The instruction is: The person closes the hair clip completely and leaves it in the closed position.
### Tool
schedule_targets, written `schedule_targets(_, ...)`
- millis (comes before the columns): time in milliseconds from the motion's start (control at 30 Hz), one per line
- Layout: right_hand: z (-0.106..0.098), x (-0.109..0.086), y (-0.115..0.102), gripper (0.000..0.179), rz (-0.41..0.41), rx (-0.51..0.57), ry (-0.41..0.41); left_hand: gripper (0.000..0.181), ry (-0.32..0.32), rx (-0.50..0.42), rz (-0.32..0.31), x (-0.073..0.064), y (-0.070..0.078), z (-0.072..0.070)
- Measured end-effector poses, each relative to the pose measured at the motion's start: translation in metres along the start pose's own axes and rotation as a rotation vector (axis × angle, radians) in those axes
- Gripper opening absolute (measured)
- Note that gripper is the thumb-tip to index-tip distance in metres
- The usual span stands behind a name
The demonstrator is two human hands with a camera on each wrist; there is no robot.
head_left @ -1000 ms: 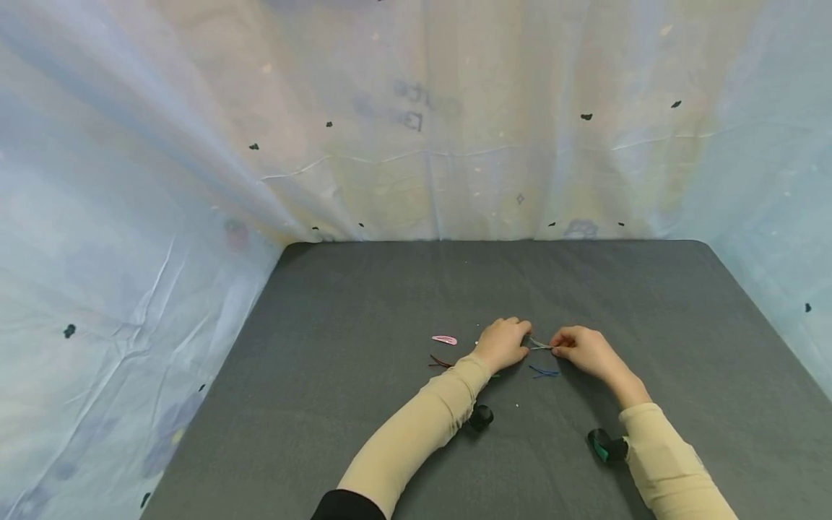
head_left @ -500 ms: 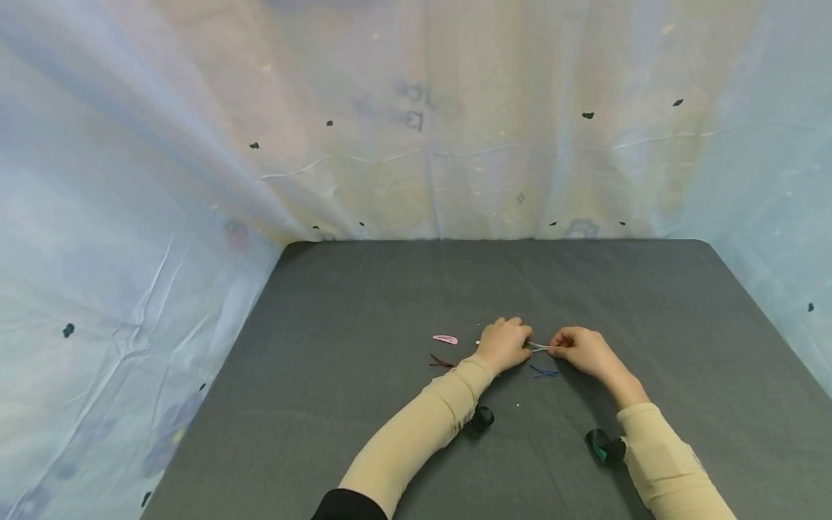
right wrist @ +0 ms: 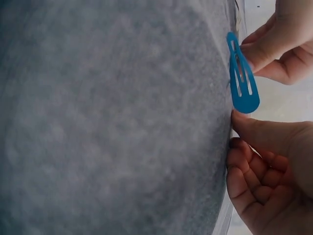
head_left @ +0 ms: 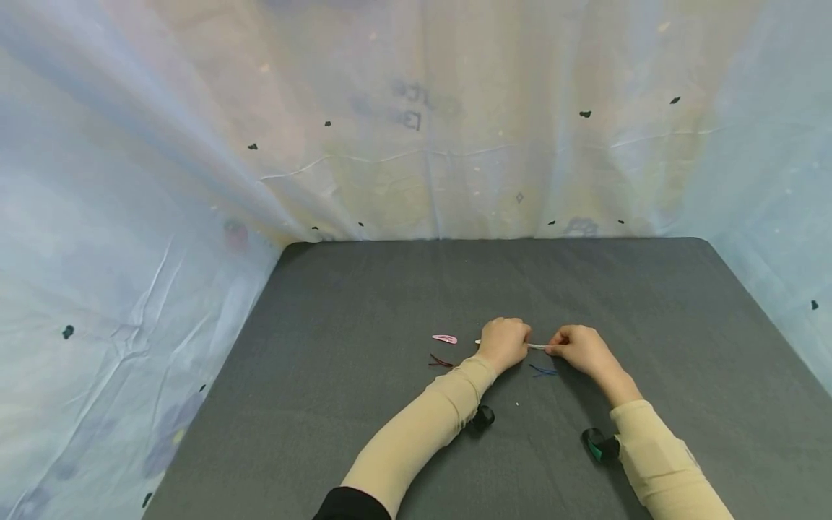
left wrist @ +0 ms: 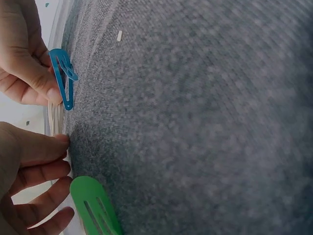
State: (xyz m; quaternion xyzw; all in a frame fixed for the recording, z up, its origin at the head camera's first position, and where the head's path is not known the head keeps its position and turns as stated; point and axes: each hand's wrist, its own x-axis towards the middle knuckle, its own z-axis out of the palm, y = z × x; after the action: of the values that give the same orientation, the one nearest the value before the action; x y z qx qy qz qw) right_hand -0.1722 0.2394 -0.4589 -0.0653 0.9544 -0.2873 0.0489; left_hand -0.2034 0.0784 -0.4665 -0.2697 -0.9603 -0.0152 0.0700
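Observation:
A pale white snap hair clip (head_left: 537, 347) spans the gap between the two hands; its ends are hidden by fingers. The left hand (head_left: 503, 344) pinches one end, and in the left wrist view its other fingers (left wrist: 44, 172) curl loosely. Thumb and forefinger of the right hand (head_left: 582, 349) grip the opposite end. Just in front of them lies a blue snap hair clip (head_left: 543, 370), its middle tongue lifted off its frame in the left wrist view. A green snap hair clip (left wrist: 94, 205) lies near the left hand, hidden under that arm in the head view.
Left of the hands lie a pink hair clip (head_left: 445, 339) and a dark red one (head_left: 441, 361) with spread prongs. A small pale thing (head_left: 477, 341) peeks out beside the left hand. All rest on a grey cloth-covered table (head_left: 364, 310), with patterned sheeting (head_left: 455, 166) hanging around.
The white clip's prongs, spread in a V a second ago, now appear as one narrow strip. The right hand has edged slightly left, nearer the left hand.

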Motion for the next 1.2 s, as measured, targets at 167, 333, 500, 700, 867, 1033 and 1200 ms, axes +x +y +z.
schedule_targets(167,0.0009,0.0005,-0.0014,0.013,-0.009,-0.005,0.004,0.007,0.014,-0.010,-0.021,0.0015,0.0014,-0.0009)
schedule_targets(333,0.0027,0.0012,-0.0024,0.013,-0.012,-0.010,0.000,0.009,-0.009,-0.025,-0.049,0.0004,0.0029,-0.0041)
schedule_targets(500,0.0035,0.0011,-0.0051,0.014,0.001,-0.008,-0.007,0.010,-0.019,-0.030,-0.061,-0.0002,0.0027,-0.0040)
schedule_targets(700,0.0018,0.0005,-0.0058,0.015,0.002,0.002,0.002,0.012,-0.027,-0.044,-0.067,0.0009,0.0029,-0.0028)
schedule_targets(867,-0.0004,-0.0011,-0.0033,0.013,0.000,-0.008,0.016,0.015,-0.028,-0.052,-0.069,0.0011,0.0031,-0.0035)
schedule_targets(1033,-0.0025,-0.0004,-0.0009,0.017,0.004,0.002,-0.034,0.014,-0.038,-0.041,-0.086,0.0008,0.0026,-0.0033)
schedule_targets(1200,-0.0044,0.0012,0.0006,0.019,0.006,0.034,-0.056,0.010,-0.037,-0.031,-0.101,0.0029,0.0009,-0.0024)
